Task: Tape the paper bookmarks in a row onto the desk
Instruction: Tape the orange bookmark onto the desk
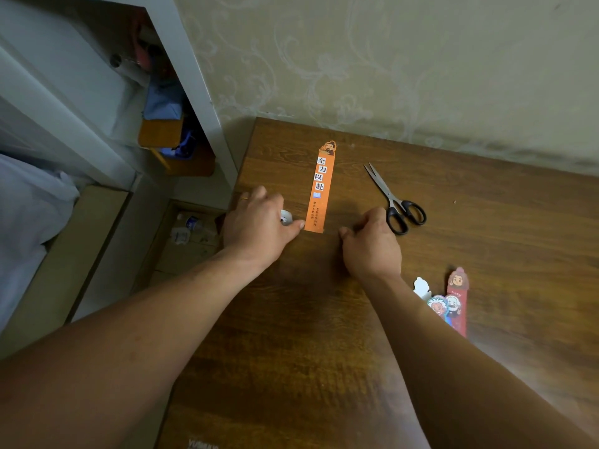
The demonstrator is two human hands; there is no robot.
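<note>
An orange paper bookmark (321, 186) with a cartoon head on top lies upright on the brown wooden desk (486, 241). My left hand (256, 225) holds a small roll of clear tape (286, 218) just left of the bookmark's lower end, thumb tip touching its bottom corner. My right hand (369, 241) rests on the desk to the right of that end, fingers curled; whether it pinches a tape strip I cannot tell. A pile of other bookmarks (449, 303), red and blue with cartoon faces, lies beside my right forearm.
Black-handled scissors (393, 199) lie open on the desk just beyond my right hand. The patterned wall (389, 66) borders the desk's far edge. Left of the desk stand a white shelf unit (194, 76) with clutter, and a bed.
</note>
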